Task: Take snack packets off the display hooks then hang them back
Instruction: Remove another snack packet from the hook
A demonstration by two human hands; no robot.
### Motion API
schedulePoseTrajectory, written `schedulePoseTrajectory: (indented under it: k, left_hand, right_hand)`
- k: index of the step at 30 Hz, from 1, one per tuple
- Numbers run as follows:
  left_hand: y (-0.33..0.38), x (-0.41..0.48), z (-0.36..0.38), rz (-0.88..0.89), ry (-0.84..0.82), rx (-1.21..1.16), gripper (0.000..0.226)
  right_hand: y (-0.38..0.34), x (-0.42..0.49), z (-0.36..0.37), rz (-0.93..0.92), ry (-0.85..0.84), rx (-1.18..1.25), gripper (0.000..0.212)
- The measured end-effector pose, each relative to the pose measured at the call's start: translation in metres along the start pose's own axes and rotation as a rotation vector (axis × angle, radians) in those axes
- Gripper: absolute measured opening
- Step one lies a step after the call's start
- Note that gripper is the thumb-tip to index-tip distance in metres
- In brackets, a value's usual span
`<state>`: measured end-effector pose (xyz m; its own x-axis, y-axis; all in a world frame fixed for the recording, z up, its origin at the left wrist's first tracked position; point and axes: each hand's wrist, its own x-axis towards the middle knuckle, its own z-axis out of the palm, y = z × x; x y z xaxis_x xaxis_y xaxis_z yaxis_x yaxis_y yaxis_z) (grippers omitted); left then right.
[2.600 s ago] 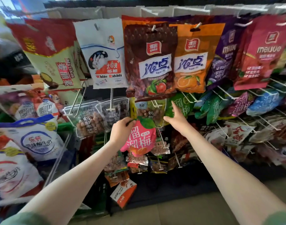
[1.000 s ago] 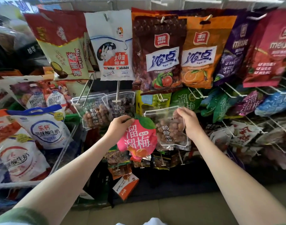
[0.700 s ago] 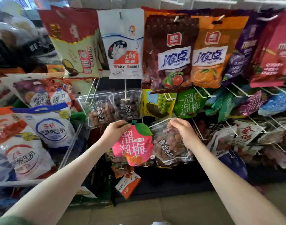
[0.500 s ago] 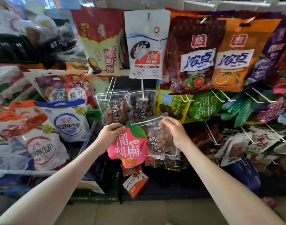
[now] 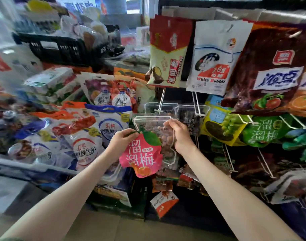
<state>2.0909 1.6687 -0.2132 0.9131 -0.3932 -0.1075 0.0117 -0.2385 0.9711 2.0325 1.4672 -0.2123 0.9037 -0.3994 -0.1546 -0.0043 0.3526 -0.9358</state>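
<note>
My left hand pinches the top of a pink peach-shaped snack packet, which hangs down from it. My right hand grips the upper right edge of a clear packet of brown nuts, held just behind the pink one. The clear packet's top sits a little below the tip of a white wire display hook, where a similar clear packet hangs. A second clear packet hangs on the hook to the right.
Large bags hang above: a red-and-cream one, a White Rabbit bag and a brown one. Green packets hang at right on more hooks. A bin of milk-snack bags lies at left. Small packets hang below.
My right hand took the clear nut packet off a hook at right and carried it left, behind the pink packet. The view has swung left, and both hands now sit under the left hooks.
</note>
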Motion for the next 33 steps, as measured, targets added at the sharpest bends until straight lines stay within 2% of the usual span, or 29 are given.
schedulePoseTrajectory:
  k: [7,14,22,25,33]
  left_hand:
    - [0.004,0.011,-0.010,0.042,-0.022,0.011,0.012]
    - [0.004,0.019,0.000,0.072,-0.077,0.045,0.014]
    - [0.004,0.027,0.008,0.055,-0.118,0.077,0.011]
    - [0.006,0.029,0.012,0.046,-0.108,0.099,0.012]
    - [0.010,0.033,0.041,0.032,-0.024,0.220,0.013]
  right_hand:
    - [0.002,0.006,0.004,-0.017,0.121,0.111,0.026]
    - [0.003,0.011,-0.010,-0.047,0.116,0.033,0.025]
    - [0.010,0.028,-0.011,-0.028,0.233,-0.048,0.023]
    - [0.006,0.040,-0.007,-0.018,0.283,-0.141,0.022]
    - [-0.008,0.068,-0.004,-0.072,0.358,-0.603,0.032]
